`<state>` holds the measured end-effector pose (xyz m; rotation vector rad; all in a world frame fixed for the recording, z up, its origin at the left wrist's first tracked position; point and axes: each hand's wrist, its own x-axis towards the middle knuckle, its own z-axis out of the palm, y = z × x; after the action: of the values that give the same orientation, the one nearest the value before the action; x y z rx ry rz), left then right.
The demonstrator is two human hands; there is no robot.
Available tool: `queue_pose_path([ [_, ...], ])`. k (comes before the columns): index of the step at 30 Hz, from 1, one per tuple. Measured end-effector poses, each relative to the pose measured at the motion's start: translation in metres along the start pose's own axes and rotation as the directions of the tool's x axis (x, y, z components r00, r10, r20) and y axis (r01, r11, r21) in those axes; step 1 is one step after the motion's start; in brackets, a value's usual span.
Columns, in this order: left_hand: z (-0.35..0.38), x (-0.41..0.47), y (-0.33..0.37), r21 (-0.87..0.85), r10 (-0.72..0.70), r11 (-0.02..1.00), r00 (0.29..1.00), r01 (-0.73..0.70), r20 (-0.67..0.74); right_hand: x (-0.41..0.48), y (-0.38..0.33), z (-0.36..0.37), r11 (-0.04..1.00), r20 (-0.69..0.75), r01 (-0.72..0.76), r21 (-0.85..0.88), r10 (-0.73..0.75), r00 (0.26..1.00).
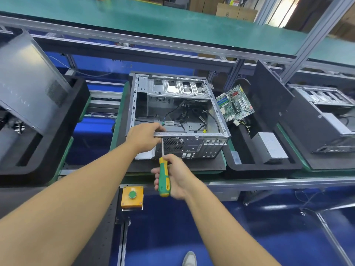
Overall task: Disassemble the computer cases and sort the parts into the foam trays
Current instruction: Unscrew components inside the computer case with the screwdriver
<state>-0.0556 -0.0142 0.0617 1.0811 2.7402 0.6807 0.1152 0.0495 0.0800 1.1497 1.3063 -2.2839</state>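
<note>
An open grey computer case (178, 104) lies on its side on the line in front of me, with loose cables inside. My left hand (143, 138) grips the case's near top rail at the left. My right hand (173, 178) holds a green and yellow screwdriver (164, 181); its shaft points up at the case's rear panel beside the fan grille. A black foam tray (263, 166) to the right holds a green motherboard (235, 102) standing tilted, a dark side panel (269, 100) and a silver power supply (271, 146).
A second foam tray (57, 135) at the left holds a leaning grey side panel (25, 81). Another opened case (322, 116) sits at the far right. A yellow box with a green button (132, 196) is mounted on the near rail. A green shelf (153, 22) runs overhead.
</note>
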Motion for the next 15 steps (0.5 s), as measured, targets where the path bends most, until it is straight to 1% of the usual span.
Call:
queue_pose_path([
  [1,0.000,0.000,0.000,0.001,-0.003,1.000,1.000,0.003,-0.002,-0.001,-0.005,-0.007,0.999,0.083,-0.043,0.024,0.041,0.996],
  [2,-0.001,0.000,0.000,0.001,-0.005,1.000,1.000,0.005,-0.002,-0.001,-0.007,-0.012,0.999,0.125,-0.039,0.016,0.037,0.991],
  [3,-0.001,0.000,0.001,0.001,-0.005,1.000,1.000,0.005,0.001,-0.001,-0.007,-0.015,1.000,0.130,-0.015,-0.003,0.015,0.991],
  [7,-0.002,-0.001,0.002,0.007,-0.016,1.000,1.000,0.016,0.013,0.002,0.007,-0.013,0.976,0.022,0.160,-0.150,-0.159,0.987],
  [9,-0.002,-0.002,0.004,0.006,-0.031,1.000,0.999,0.031,0.010,0.005,0.012,-0.012,0.964,-0.012,0.178,-0.197,-0.184,0.983],
  [12,-0.003,-0.003,0.008,0.001,-0.047,0.999,0.999,0.047,0.004,0.006,0.012,-0.010,0.978,-0.016,0.130,-0.165,-0.135,0.991],
  [14,-0.005,-0.004,0.009,-0.002,-0.053,0.999,0.998,0.053,0.021,0.004,0.006,-0.011,0.996,0.030,0.064,-0.065,-0.063,0.998],
  [15,-0.005,-0.006,0.010,0.002,-0.057,0.998,0.998,0.057,0.026,0.002,0.001,-0.012,1.000,0.077,0.004,-0.002,-0.004,0.997],
])
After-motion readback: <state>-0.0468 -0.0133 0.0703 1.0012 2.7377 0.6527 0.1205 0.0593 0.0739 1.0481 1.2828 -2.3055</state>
